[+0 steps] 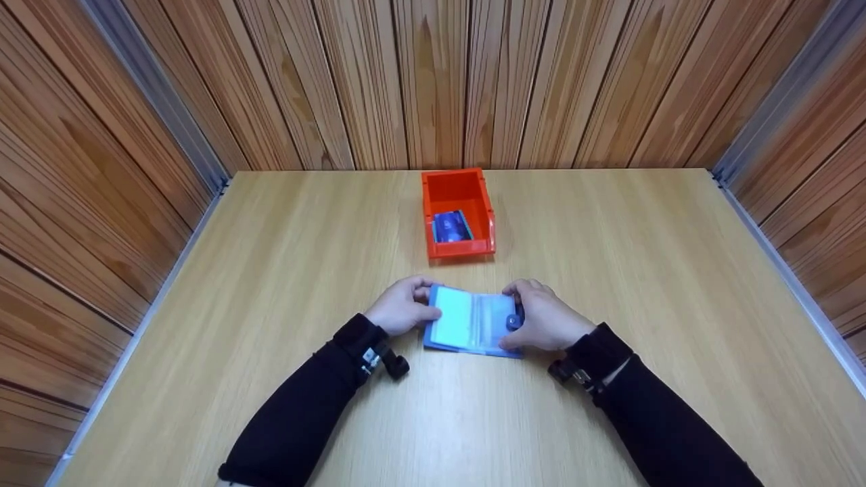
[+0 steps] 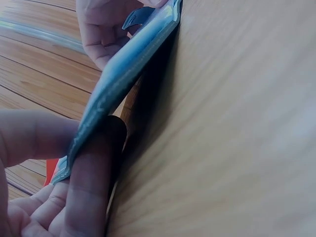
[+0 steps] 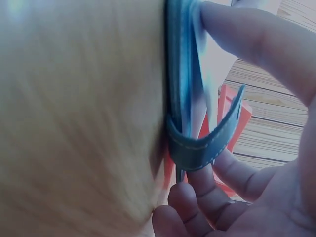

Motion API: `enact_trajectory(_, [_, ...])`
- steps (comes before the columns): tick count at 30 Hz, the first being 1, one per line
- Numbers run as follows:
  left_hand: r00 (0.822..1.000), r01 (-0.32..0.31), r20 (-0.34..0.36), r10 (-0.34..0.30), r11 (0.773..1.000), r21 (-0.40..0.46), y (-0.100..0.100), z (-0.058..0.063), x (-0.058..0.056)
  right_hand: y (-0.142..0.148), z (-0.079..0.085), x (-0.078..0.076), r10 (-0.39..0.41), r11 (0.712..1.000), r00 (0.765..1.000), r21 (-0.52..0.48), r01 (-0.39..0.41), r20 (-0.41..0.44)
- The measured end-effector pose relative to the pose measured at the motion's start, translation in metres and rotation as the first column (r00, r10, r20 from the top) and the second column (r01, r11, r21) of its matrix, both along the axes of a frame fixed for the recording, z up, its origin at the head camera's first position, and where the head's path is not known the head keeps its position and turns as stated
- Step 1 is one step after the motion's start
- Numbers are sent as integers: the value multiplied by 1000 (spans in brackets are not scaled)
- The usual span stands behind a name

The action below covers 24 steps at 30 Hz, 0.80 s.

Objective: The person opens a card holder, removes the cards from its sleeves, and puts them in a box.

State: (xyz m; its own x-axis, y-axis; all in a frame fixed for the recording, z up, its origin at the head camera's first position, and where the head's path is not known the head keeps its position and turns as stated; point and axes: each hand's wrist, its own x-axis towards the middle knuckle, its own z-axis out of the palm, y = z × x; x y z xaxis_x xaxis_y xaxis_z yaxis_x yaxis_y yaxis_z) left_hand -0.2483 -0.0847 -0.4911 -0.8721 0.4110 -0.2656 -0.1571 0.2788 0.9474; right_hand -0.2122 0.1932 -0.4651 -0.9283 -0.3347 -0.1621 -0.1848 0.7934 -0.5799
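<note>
A blue card holder (image 1: 452,319) with clear plastic sleeves lies spread open on the table. My left hand (image 1: 399,308) pinches its left cover, thumb on top and fingers beneath; in the left wrist view that side is tilted up off the wood. My right hand (image 1: 547,319) grips the right side, its thumb on the sleeves and its other fingers around the far edge. A curved strap (image 3: 200,152) with a snap sticks out unfastened beside the right palm. Whether the sleeves hold any cards I cannot tell.
An orange-red bin (image 1: 461,249) stands just beyond the card holder, with a few blue cards (image 1: 450,228) lying inside near its front. Wood-panelled walls (image 1: 433,81) enclose the back and both sides of the table (image 1: 304,237).
</note>
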Motion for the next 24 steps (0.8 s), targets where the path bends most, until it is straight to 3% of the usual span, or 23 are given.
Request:
enact_trajectory(8, [1000, -4, 23, 4, 1000, -1, 0, -1, 0, -3, 5, 1, -32, 996, 998, -81, 35, 49])
enact_trajectory(16, [1000, 3, 28, -3, 1000, 11, 0, -2, -1, -19, 18, 15, -55, 982, 998, -177, 58, 23])
enact_trajectory(20, [1000, -3, 24, 2, 999, 37, 0, -3, -1, -33, 15, 27, 73, 979, 996, -186, -83, -57])
enact_trajectory(24, [1000, 25, -9, -25, 999, 42, 0, 2, 0, -46, 10, 41, 252, 966, 959, -24, -257, -130])
